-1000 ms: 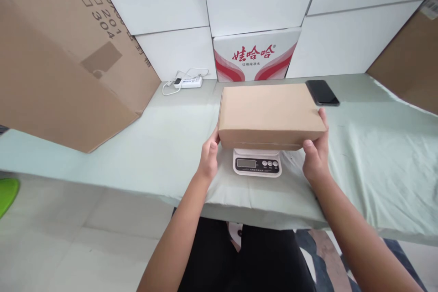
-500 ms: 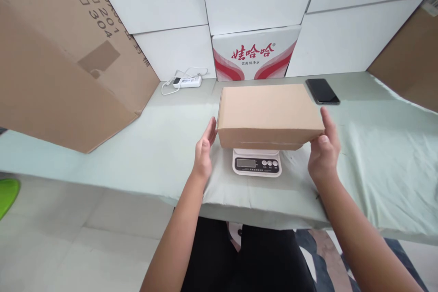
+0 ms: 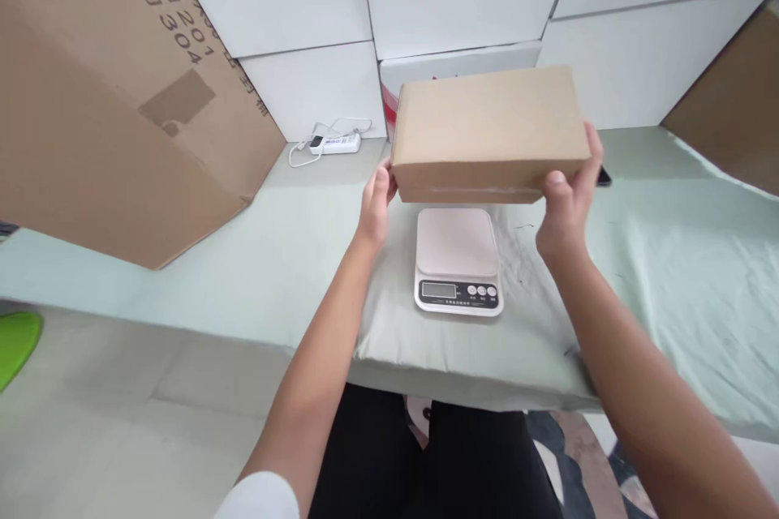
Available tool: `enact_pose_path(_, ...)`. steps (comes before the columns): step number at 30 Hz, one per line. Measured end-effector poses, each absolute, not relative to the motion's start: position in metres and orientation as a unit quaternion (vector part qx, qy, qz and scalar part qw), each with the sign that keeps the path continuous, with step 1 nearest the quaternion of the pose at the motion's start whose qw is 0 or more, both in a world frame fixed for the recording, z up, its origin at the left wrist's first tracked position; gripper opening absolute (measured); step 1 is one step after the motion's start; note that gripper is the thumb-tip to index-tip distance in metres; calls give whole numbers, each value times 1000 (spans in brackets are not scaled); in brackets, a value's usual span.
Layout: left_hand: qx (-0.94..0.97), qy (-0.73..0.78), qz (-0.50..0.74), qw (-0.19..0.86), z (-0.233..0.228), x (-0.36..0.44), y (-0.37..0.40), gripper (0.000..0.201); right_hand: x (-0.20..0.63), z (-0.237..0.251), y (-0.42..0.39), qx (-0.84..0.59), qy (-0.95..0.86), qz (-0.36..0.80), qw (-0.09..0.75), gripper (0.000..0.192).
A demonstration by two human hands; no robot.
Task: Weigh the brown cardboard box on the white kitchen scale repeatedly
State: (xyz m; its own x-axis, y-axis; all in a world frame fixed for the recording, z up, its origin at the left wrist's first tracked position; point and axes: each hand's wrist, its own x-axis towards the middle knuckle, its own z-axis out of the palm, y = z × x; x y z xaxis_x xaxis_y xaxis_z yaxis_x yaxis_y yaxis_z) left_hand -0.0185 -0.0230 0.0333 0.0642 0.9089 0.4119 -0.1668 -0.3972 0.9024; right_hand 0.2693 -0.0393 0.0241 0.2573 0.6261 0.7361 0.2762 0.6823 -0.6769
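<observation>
- Both hands are on the cardboard box (image 3: 490,130), held up in the air above the kitchen scale (image 3: 458,259), clear of its plate. Left hand (image 3: 374,207) presses on the left end, right hand (image 3: 569,195) on the right end, fingers closed against the box from both sides.
- Biggest risk I'd guess: it's a squeeze grip on the two short ends with nothing visibly underneath. If either palm eases off, the box could slip and drop straight onto the scale, maybe knocking it or hitting the buttons on its front strip.
- Can't tell how heavy the box is or whether it's taped shut. If the contents shift, it could tip toward one hand.
- The green cloth (image 3: 669,259) over the surface looks wrinkly and soft, so the scale may not sit totally flat. A bump could slide it.
- A dark phone (image 3: 604,176) peeks out just behind the right hand, mostly hidden by the box, easy to clip without seeing it.
- Further back: a white power strip (image 3: 334,144) with its cord, a red-and-white carton (image 3: 389,97) behind the box, white wall boxes (image 3: 292,0), and a big brown carton (image 3: 103,97) leaning in on the left, crowding that side.
</observation>
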Motion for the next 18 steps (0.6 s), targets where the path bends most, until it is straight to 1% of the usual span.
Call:
enact_pose_path(2,563,332,598,465,20,-13,-3,94,269,12,-14,-397,-589,145,689,100)
enact_pose_path(5,556,345,585,480,-3,-10,13,91,270,-16,9,-434,-583,186,661,94)
enact_pose_path(8,541,367,579,488,-16,-10,17,89,275,-35,16,-459,-587,198,637,97)
enact_pose_path(13,526,376,573,503,-20,-7,18,84,280,-39,13,-477,-603,186,612,99)
enact_pose_path(18,528,377,566,509,-24,-2,17,81,280,-42,12,-487,-597,176,613,90)
